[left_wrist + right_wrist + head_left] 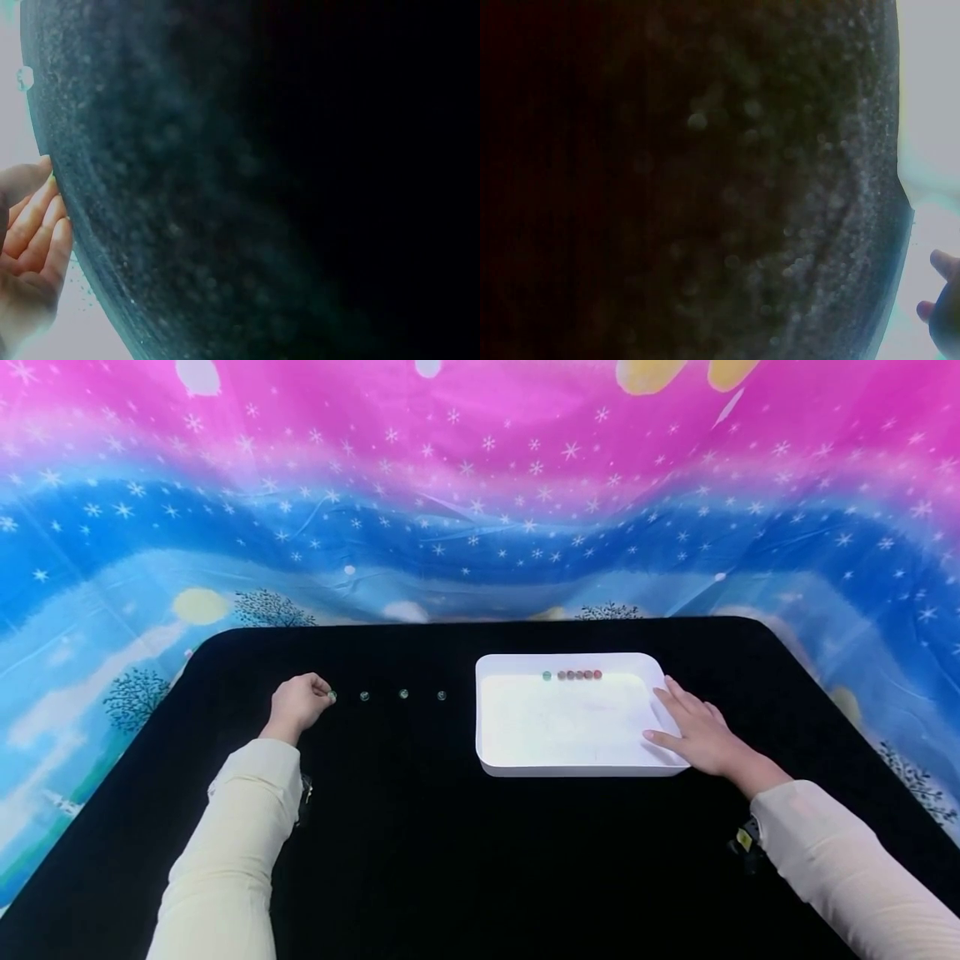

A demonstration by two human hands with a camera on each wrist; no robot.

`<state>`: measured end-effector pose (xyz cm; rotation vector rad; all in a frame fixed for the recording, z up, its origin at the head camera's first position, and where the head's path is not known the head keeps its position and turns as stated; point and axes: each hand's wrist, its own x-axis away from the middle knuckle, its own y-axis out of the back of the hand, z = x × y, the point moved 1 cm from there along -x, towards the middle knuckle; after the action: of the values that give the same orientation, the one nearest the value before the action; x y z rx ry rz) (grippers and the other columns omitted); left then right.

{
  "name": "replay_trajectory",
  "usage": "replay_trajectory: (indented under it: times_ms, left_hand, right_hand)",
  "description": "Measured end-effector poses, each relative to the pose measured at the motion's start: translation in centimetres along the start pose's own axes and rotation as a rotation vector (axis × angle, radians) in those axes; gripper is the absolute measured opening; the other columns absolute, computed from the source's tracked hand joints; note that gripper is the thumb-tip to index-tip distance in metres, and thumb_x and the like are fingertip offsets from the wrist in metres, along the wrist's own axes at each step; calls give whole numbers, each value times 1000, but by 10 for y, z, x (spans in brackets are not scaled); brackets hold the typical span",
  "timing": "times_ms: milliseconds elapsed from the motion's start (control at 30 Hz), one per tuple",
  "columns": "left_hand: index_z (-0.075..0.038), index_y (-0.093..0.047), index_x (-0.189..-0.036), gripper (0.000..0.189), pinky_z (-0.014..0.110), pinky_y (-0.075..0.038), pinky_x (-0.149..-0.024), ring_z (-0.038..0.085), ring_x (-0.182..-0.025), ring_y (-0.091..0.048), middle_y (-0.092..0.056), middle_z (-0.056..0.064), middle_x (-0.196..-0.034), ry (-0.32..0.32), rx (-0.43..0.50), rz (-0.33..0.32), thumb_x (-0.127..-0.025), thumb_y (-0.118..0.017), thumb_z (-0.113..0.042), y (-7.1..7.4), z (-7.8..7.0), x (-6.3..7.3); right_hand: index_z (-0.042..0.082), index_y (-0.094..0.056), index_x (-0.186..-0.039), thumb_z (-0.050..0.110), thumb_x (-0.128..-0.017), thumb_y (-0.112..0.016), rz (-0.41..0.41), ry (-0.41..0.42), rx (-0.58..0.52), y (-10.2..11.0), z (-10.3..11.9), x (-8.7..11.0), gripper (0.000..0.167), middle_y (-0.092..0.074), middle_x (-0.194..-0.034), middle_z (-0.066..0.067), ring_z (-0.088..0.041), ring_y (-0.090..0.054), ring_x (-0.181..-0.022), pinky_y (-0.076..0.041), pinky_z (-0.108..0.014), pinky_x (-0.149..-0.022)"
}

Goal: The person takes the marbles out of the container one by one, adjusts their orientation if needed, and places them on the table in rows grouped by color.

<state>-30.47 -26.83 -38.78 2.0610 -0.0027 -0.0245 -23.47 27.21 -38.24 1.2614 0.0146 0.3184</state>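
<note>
My left hand (298, 702) pinches a small green marble (332, 697) between thumb and fingertips at the left end of a row on the black tabletop. To its right, spaced apart in line, lie three more greenish glass marbles (403, 694). In the left wrist view, thumb and fingers meet near the table's horizon, with a clear marble (25, 78) above them. My right hand (697, 733) rests on the right rim of a white tray (577, 771), its fingers extended. Inside the tray, by its far wall, sit one green marble (547, 676) and several reddish ones (579, 675) in a row.
A black cloth (420, 852) covers the table, whose rounded far edge meets a colourful hanging backdrop (450, 527). The tray stands right of the table's middle. Dark table surface fills most of both wrist views.
</note>
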Motion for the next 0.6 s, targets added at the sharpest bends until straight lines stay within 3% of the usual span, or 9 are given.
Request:
replay_trajectory:
  times_ms: [433, 600]
  left_hand:
    - [4, -56, -95, 20, 47, -31, -87, 33, -89, -53, -60, 19, -93, 27, -17, 22, -83, -55, -12, 2, -6, 1]
    - [6, -55, -99, 24, 46, -34, -85, 34, -91, -52, -59, 21, -97, 20, 23, 36, -84, -55, -13, 3, -5, 3]
  right_hand:
    - [-2, -8, -137, 56, -83, -41, 0, 5, -1, -2, -3, -1, 85, 9, -140, -21, -43, -1, -123, -2, -62, -90]
    - [-2, -9, -137, 55, -83, -41, -3, 12, -2, -1, -3, -1, 85, 9, -140, -21, -43, -1, -124, -2, -61, -90]
